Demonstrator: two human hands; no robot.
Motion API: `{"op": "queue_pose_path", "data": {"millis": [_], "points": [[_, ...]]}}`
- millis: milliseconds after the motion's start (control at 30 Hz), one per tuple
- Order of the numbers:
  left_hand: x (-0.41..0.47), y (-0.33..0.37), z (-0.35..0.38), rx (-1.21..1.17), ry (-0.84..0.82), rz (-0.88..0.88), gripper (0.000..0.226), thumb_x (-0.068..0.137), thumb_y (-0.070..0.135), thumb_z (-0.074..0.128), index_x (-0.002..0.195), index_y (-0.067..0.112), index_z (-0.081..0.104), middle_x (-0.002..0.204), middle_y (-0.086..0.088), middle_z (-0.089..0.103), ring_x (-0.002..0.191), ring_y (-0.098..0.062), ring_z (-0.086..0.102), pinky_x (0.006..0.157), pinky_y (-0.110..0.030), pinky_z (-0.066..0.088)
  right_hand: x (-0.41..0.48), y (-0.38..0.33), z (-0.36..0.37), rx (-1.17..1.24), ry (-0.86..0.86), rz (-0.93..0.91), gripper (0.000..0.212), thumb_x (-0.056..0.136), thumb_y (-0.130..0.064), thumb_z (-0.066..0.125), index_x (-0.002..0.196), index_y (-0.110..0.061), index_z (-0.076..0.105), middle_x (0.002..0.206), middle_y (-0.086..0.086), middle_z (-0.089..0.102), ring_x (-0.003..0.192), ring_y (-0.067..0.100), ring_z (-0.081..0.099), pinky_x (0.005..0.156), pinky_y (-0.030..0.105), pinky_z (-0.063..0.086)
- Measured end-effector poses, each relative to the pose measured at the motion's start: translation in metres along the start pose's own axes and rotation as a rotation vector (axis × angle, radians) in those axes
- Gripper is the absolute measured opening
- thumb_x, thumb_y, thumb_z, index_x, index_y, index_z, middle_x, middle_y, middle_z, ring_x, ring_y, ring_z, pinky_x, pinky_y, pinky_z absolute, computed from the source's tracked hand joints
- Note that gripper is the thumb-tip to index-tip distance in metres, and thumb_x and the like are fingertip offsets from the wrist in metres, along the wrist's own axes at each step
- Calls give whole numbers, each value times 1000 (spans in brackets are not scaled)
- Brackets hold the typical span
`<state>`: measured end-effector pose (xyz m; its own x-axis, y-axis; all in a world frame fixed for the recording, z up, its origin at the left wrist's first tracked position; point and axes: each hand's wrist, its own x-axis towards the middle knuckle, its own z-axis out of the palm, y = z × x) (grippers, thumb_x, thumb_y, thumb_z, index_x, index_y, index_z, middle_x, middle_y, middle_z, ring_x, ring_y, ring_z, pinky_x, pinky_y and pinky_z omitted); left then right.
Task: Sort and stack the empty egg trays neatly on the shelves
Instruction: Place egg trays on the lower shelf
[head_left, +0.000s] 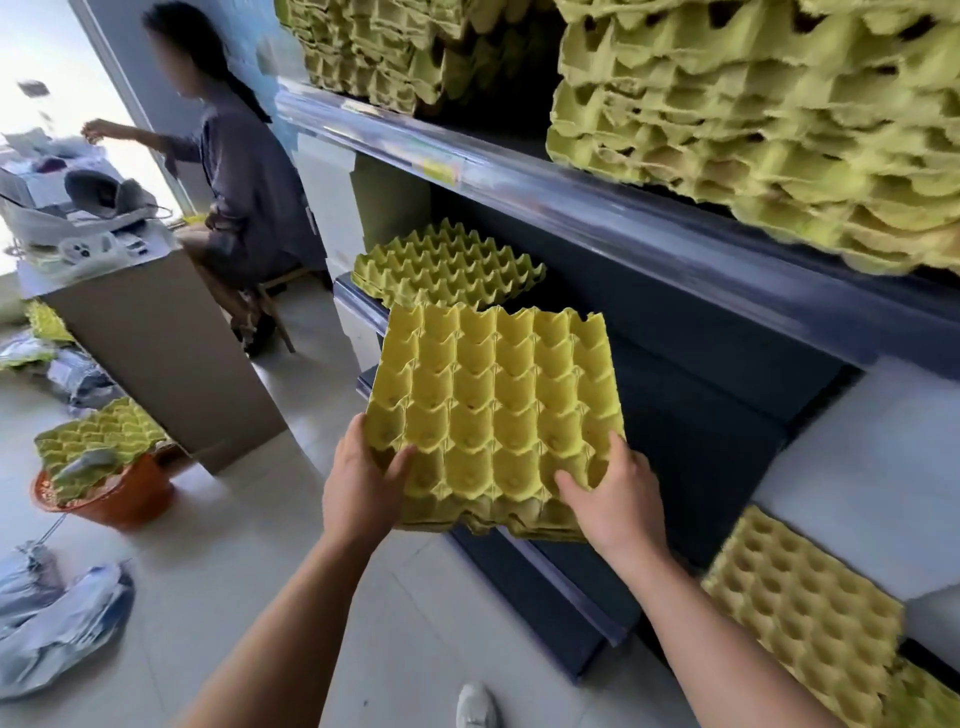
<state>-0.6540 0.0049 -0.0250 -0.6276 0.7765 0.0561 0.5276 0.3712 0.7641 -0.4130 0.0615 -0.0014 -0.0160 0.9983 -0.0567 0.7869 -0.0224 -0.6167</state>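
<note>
Centre of the frame: a small stack of yellow egg trays (493, 410), cups upward, is held in the air in front of a dark blue shelving unit (571, 202). The left hand (363, 478) grips the stack's near left corner, thumb on top and fingers beneath. The right hand (615, 499) grips the near right corner, thumb lying across the cups and the remaining fingers curled round the edge. Both forearms enter from the bottom of the frame.

Just above the held stack, a low pile of trays (447, 267) rests on the middle shelf. At upper right, a tall, ragged pile (753, 130) fills the top shelf, its edges hanging over the shelf front; a second pile (374, 52) stands further along at top centre. At lower right, more trays (810, 613) lie slanted against the unit.

Left of the frame: an orange bucket (119, 499) on the tiled floor (249, 545) carries several trays (98, 431). Grey plastic bags (57, 623) lie at lower left. A cluttered worktop (156, 353) stands behind the bucket, and a seated person (244, 171) at upper left reaches an arm over it. A white shoe (475, 706) shows at the bottom edge.
</note>
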Motion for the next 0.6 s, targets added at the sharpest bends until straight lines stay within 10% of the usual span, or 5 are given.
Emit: {"op": "queue_pose_path", "data": {"millis": [600], "points": [[307,-17,-26,-3,-118,86,59,88,41,64,139,23,40,126,1,59,115,-24,55,84,-31,40,172,-176,106,-21,199,68,77,82,-47,65,144,-12,36,136,14,46,122,30,45,100,41,42]]}}
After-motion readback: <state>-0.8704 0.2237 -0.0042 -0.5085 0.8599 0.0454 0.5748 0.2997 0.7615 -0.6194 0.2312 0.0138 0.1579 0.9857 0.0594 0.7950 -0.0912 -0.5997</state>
